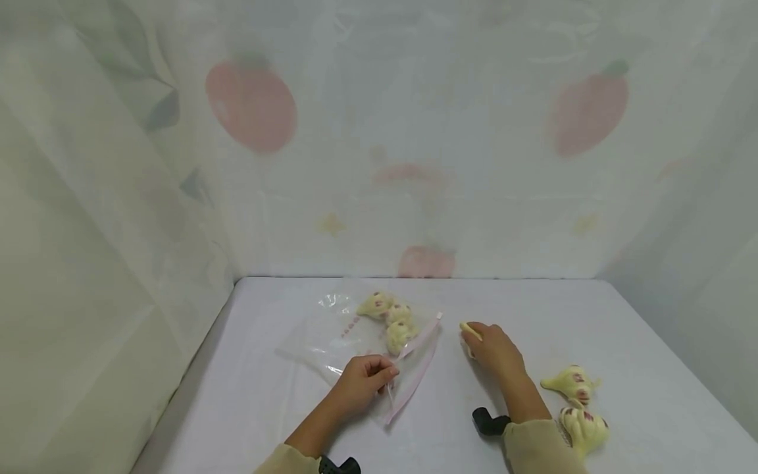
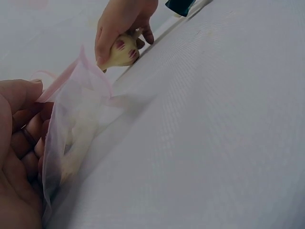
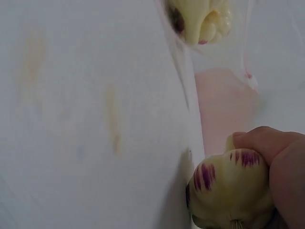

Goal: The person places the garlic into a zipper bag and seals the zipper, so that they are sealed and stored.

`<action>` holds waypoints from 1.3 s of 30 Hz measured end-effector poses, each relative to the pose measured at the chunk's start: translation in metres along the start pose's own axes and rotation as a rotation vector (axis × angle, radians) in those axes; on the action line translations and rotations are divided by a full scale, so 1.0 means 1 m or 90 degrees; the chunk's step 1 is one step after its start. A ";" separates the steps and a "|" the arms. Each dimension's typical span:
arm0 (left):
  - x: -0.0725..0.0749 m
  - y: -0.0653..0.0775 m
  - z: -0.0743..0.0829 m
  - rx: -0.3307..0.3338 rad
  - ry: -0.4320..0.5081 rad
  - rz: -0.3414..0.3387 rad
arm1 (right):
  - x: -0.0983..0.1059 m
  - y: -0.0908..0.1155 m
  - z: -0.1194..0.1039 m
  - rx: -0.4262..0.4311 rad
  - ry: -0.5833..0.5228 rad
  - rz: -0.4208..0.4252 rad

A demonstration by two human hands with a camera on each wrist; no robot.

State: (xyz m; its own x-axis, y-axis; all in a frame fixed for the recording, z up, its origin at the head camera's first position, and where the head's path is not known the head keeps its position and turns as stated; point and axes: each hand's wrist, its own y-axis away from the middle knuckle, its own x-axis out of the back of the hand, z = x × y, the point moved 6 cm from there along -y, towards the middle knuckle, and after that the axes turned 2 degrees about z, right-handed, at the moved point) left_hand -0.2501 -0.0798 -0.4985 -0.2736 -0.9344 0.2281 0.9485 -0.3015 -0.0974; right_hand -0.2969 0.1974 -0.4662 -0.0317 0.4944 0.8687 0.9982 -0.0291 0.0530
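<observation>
A clear zip bag (image 1: 310, 339) with a pink seal strip lies on the table, its mouth facing right. Cream garlic bulbs (image 1: 401, 332) with purple streaks show through its plastic. My left hand (image 1: 360, 385) pinches the near part of the bag's pink edge between thumb and fingers, and the mouth stands apart there. To the right of the bag, my right hand (image 1: 496, 349) grips another garlic bulb (image 3: 228, 191), its thumb along the stem. In the left wrist view that bulb (image 2: 123, 52) is just beyond the bag's opening.
At the right of the table (image 1: 254, 395), near the right forearm, lie two more garlic bulbs, one bulb (image 1: 571, 382) just behind the other bulb (image 1: 585, 429). Printed fabric walls (image 1: 485, 210) close off the back and sides. Black devices (image 1: 488, 421) sit at both wrists.
</observation>
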 end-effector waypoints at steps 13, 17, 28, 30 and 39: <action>0.001 0.002 0.008 -0.001 -0.012 -0.003 | -0.006 0.018 -0.015 0.067 -0.052 0.134; 0.000 0.002 0.009 0.002 -0.009 -0.005 | -0.007 0.019 -0.019 0.107 -0.075 0.199; 0.001 0.001 0.005 0.008 -0.006 -0.004 | -0.014 0.016 -0.014 0.080 -0.123 0.145; 0.001 0.002 0.005 0.011 -0.006 -0.005 | -0.015 0.015 -0.011 0.068 -0.115 0.132; 0.001 0.001 0.005 0.013 -0.009 -0.007 | -0.014 0.014 -0.007 0.071 -0.136 0.151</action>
State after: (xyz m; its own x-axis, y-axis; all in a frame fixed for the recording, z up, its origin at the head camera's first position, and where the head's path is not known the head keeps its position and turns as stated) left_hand -0.2487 -0.0803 -0.4932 -0.2822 -0.9282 0.2426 0.9485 -0.3079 -0.0746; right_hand -0.2831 0.1836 -0.4745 0.2019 0.6567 0.7267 0.9763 -0.0759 -0.2027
